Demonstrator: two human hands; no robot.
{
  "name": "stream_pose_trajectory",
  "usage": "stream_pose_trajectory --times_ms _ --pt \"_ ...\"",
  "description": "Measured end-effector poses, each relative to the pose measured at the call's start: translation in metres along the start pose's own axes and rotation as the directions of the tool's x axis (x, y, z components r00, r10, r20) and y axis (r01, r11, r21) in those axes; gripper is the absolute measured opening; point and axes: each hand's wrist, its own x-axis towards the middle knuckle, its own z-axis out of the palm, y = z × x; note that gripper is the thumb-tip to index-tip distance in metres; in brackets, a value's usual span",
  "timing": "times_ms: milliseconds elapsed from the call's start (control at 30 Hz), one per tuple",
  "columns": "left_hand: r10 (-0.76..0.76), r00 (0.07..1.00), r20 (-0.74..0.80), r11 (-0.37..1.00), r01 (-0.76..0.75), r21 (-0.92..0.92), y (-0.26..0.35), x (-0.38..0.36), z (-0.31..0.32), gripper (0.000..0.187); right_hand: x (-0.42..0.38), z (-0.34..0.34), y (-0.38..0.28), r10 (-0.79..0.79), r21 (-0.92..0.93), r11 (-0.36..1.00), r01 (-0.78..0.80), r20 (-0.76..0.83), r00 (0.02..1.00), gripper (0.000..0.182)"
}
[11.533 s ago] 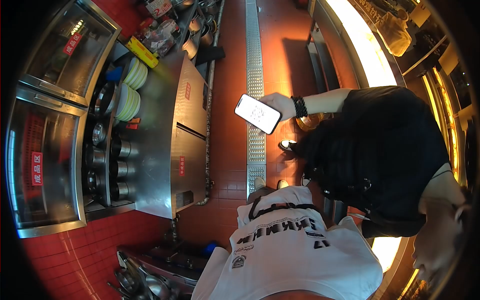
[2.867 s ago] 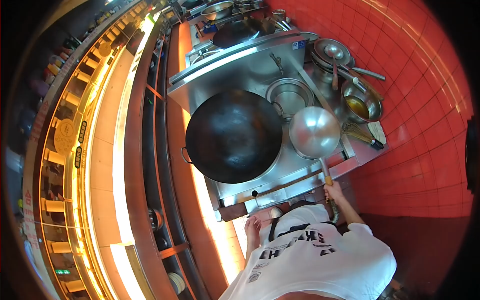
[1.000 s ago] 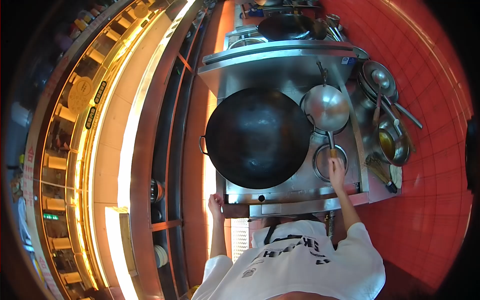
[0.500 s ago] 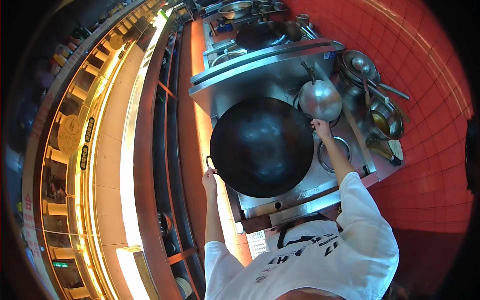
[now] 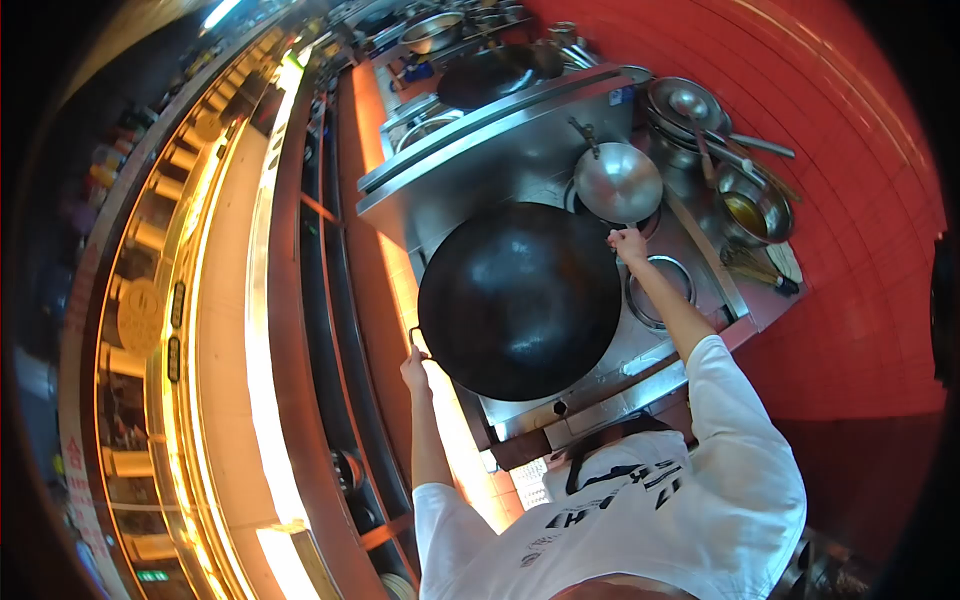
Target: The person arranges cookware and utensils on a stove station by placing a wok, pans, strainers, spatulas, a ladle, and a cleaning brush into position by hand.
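Right hand [image 5: 630, 245] from pan [image 5: 618, 185] to wok [image 5: 520, 300], outstretched

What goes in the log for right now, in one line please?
left hand: fingers on handle of black wok | right hand: at wok's right edge | silver pan: beside wok, on stove

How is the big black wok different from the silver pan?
The black wok is dark, while the silver pan is pale and bright.
The black wok looks much wider than the silver pan.
The silver pan sits right by the tap; the black wok is nearer the person.
Both are round, and no food shows in either.
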Motion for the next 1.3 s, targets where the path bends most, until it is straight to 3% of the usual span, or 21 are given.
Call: stream_pose_trajectory --times_ms 33,100,167,200,233,267,300,333,367,400,433,500,567,633,733,767,800,900,1033,1200,1300 --pt "0.031 0.999 -0.014 0.998 -0.032 -0.06 0.004 0.0 0.004 0.047 0.0 -0.002 0.003 -0.048 0.027 0.998 0.048 -0.001 0.999 0.031" --pt "0.046 0.999 -0.026 0.998 -0.045 0.051 0.024 -0.013 0.008 0.049 -0.003 -0.006 0.013 -0.067 0.06 0.996 0.069 -0.032 0.997 0.033" --pt "-0.031 1.0 -0.002 0.999 0.031 -0.037 0.0 0.007 0.005 0.053 -0.002 -0.012 0.022 -0.278 -0.048 0.959 0.278 0.002 0.96 0.035" --pt "-0.034 0.999 -0.035 0.998 0.032 -0.051 -0.011 0.006 0.01 0.058 -0.012 -0.02 0.019 -0.264 -0.022 0.964 0.264 -0.017 0.964 0.036" --pt "0.013 0.994 -0.104 0.991 -0.027 -0.133 -0.009 -0.007 0.019 0.06 -0.027 -0.029 0.019 -0.252 0.005 0.968 0.253 -0.034 0.967 0.037" --pt "0.152 0.961 -0.231 0.947 -0.208 -0.244 0.02 -0.051 0.041 0.046 -0.038 -0.037 0.027 -0.322 -0.023 0.947 0.321 -0.094 0.942 0.036" --pt "0.387 0.86 -0.334 0.92 -0.335 0.204 -0.012 -0.051 0.04 0.043 -0.049 -0.04 0.04 -0.315 0.042 0.944 0.328 -0.185 0.931 0.032" --pt "0.27 0.866 -0.42 0.946 -0.32 -0.051 -0.046 -0.055 0.034 0.04 -0.06 -0.042 0.054 -0.302 0.11 0.934 0.341 -0.27 0.914 0.029" --pt "0.339 0.844 -0.416 0.941 -0.31 0.138 -0.064 -0.085 0.023 0.036 -0.074 -0.048 0.062 -0.257 0.108 0.951 0.291 -0.252 0.933 0.026" --pt "0.367 0.757 -0.541 0.925 -0.357 0.127 -0.069 -0.124 0.034 0.033 -0.084 -0.058 0.072 -0.211 0.103 0.966 0.239 -0.228 0.951 0.024" --pt "0.246 0.854 -0.458 0.966 -0.255 0.043 -0.062 -0.172 0.036 0.03 -0.084 -0.061 0.089 -0.206 0.105 0.967 0.234 -0.223 0.953 0.024" --pt "0.247 0.822 -0.513 0.969 -0.217 0.119 -0.105 -0.226 0.041 0.028 -0.075 -0.059 0.131 -0.138 0.115 0.979 0.168 -0.231 0.963 0.03" --pt "0.007 0.917 -0.398 0.99 -0.064 -0.129 -0.101 -0.289 0.051 0.026 -0.055 -0.06 0.159 -0.13 0.014 0.991 0.136 -0.214 0.968 0.033" --pt "0.05 0.92 -0.389 0.999 -0.048 0.014 -0.101 -0.336 0.06 0.025 -0.035 -0.053 0.169 -0.133 -0.092 0.989 0.117 -0.189 0.973 0.036" --pt "-0.055 0.907 -0.418 0.994 0.09 0.065 -0.109 -0.376 0.073 0.026 -0.014 -0.042 0.153 -0.059 -0.029 0.998 0.056 -0.098 0.993 0.046" --pt "-0.086 0.905 -0.416 0.987 0.135 0.089 -0.092 -0.391 0.079 0.027 -0.018 -0.046 0.131 0.006 -0.131 0.991 -0.012 -0.045 0.999 0.049" --pt "-0.093 0.894 -0.438 0.986 0.143 0.083 -0.097 -0.399 0.084 0.027 -0.019 -0.048 0.117 0.075 -0.238 0.969 -0.072 0.002 0.997 0.053" --pt "-0.148 0.837 -0.527 0.989 0.138 -0.059 -0.106 -0.424 0.091 0.027 -0.007 -0.037 0.111 0.117 -0.309 0.946 -0.098 0.044 0.992 0.057" --pt "-0.198 0.756 -0.625 0.98 0.16 -0.116 -0.096 -0.458 0.103 0.023 0.009 -0.03 0.116 0.149 -0.161 0.979 -0.123 0.16 0.976 0.04" --pt "-0.289 0.806 -0.517 0.955 0.276 -0.104 -0.125 -0.465 0.106 0.023 0.024 -0.04 0.143 0.058 0.138 0.982 -0.126 0.415 0.908 0.033" --pt "-0.283 0.848 -0.449 0.957 0.219 -0.188 -0.115 -0.452 0.117 0.023 0.015 -0.076 0.133 0.033 0.25 0.951 -0.181 0.501 0.865 0.028"
